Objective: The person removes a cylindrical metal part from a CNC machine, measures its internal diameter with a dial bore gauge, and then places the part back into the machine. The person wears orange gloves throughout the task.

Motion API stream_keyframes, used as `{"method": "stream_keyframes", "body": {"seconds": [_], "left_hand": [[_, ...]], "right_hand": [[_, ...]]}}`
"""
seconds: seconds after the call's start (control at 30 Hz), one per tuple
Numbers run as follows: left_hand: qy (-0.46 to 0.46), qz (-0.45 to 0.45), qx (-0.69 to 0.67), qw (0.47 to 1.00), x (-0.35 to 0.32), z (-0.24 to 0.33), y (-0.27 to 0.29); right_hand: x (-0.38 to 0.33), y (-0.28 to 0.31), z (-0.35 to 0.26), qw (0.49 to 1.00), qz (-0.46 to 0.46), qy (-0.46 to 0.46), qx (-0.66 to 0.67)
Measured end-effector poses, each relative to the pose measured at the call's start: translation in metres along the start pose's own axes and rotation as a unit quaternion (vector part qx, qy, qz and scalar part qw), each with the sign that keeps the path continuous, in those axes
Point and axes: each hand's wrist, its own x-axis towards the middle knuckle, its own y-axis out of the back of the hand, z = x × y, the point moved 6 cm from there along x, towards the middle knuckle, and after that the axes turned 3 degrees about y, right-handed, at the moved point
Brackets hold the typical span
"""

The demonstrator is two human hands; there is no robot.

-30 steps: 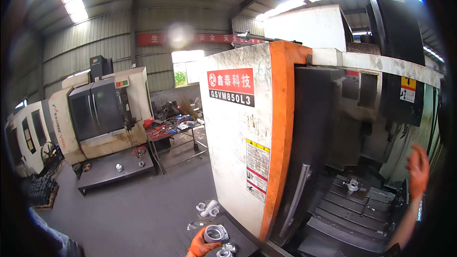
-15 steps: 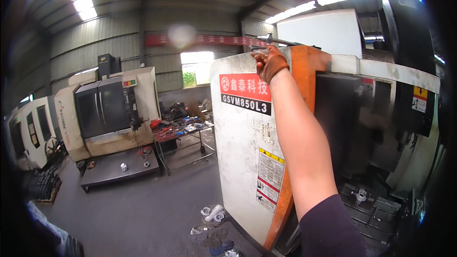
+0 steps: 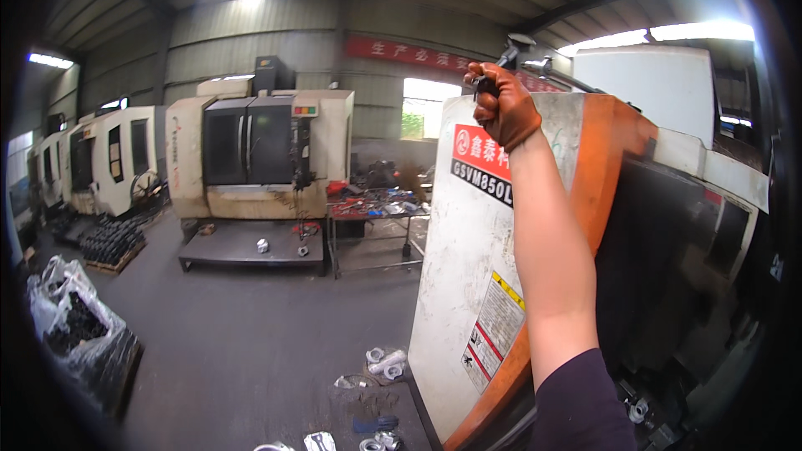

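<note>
My right hand (image 3: 508, 108), in an orange-brown glove, is raised at the top of the white and orange machine housing (image 3: 451, 284). Its fingers are closed around a dark tool with a round, flat head (image 3: 521, 39) that sticks up past the knuckles; its exact kind does not show, and the grip hides much of it. Behind the wrist, a long dark rod-like piece (image 3: 576, 82) lies along the housing's top edge. My left hand is out of view.
The machine's dark interior (image 3: 668, 284) is to the right, with metal parts low inside. Metal castings (image 3: 386, 362) lie by the housing's foot. Further off stand a cluttered workbench (image 3: 376, 206), a low platform (image 3: 251, 252) and another machine (image 3: 251, 146). A plastic-wrapped load (image 3: 83, 326) is at left.
The view has swung left, bringing the wrapped load into sight. My right hand, earlier at the items on the housing's top, now has the dark tool in its grip, its round head upward.
</note>
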Motion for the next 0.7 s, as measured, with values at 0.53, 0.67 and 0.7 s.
{"method": "stream_keyframes", "body": {"seconds": [0.53, 0.67, 0.7], "left_hand": [[-0.064, 0.17, -0.051, 0.982, -0.063, 0.002, 0.062], [-0.066, 0.167, 0.009, 0.984, -0.076, -0.001, 0.098], [-0.073, 0.172, 0.026, 0.982, -0.082, 0.0, 0.104]], "right_hand": [[-0.308, -0.28, 0.182, 0.935, -0.28, -0.216, 0.016], [-0.4, -0.303, 0.17, 0.941, -0.259, -0.171, 0.131], [-0.411, -0.311, 0.167, 0.942, -0.3, -0.113, 0.096]]}}
